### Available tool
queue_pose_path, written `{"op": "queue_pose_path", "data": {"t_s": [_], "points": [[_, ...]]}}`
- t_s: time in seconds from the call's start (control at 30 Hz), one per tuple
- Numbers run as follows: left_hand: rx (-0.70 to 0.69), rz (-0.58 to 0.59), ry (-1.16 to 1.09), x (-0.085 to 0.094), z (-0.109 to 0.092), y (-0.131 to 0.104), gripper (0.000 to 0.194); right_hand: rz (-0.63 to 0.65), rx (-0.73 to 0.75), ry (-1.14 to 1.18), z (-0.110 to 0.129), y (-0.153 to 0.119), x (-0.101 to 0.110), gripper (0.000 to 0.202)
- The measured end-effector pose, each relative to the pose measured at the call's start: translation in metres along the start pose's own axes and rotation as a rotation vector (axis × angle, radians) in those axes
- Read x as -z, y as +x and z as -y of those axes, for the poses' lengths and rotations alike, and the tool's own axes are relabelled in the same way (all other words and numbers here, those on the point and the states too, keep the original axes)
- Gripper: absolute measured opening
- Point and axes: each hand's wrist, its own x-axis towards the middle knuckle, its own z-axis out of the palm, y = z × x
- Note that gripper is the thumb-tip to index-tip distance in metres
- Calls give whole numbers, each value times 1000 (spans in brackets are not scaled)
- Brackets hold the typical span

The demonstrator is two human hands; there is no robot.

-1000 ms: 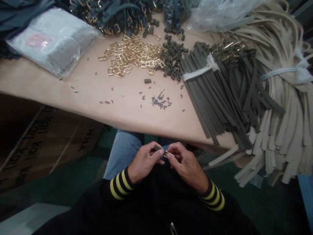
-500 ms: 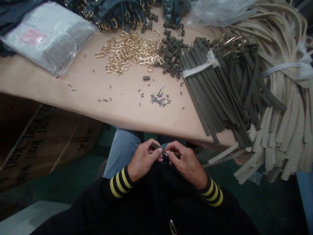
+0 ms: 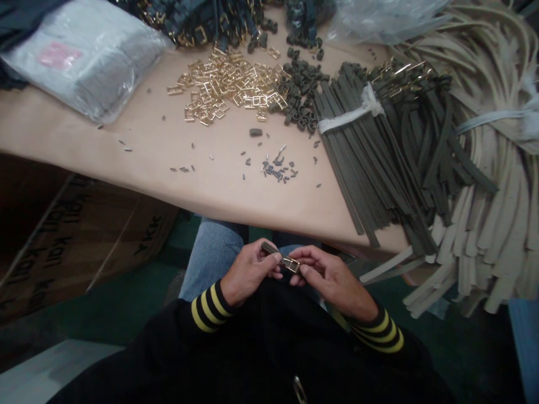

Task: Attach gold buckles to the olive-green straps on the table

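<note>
Over my lap, just below the table edge, my left hand pinches a short olive-green strap between thumb and fingers. A gold buckle with a crossbar sits at the strap's right end; how the two are joined is partly hidden by my left thumb. My right hand grips the buckle's outer end with thumb and fingertips. On the table beyond are a pile of loose gold buckles, a heap of small olive strap loops and a single loop.
Small dark offcuts are scattered on the brown-covered table. Bundled olive straps and long beige straps hang over the right edge. A plastic-wrapped package lies at the left. A cardboard box stands below.
My right hand has shifted slightly right and opened out from the left, so the gold buckle now shows between my hands. My left hand keeps its hold on the strap.
</note>
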Motion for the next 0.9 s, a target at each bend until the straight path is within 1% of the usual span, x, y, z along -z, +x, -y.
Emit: {"op": "queue_pose_path", "data": {"t_s": [0.17,0.27,0.37,0.47,0.57,0.63,0.7,0.8,0.87,0.9], "points": [[-23,11,34,-1,0,1,21,-75,19,65,-9,5,-6,16],[-54,18,96,-3,0,0,18,-94,32,62,-11,5,-8,15],[-148,-18,292,-4,-1,-2,11,-97,24,55,-11,6,-9,16],[-338,-54,572,-5,-2,-6,7,-91,-2,107,-12,8,-9,19],[-515,12,738,-5,-4,-10,12,-65,-46,254,-17,11,-8,28],[-571,73,790,-5,-6,-11,16,-33,-81,325,-20,13,-5,33],[-583,125,805,-4,-9,-12,21,-3,-111,331,-22,14,-2,33],[-579,211,769,-1,-13,-14,31,52,-140,297,-21,13,4,29],[-545,285,712,2,-17,-15,39,79,-143,309,-18,11,5,27],[-507,326,669,4,-19,-16,41,84,-145,328,-16,11,5,27]]}}
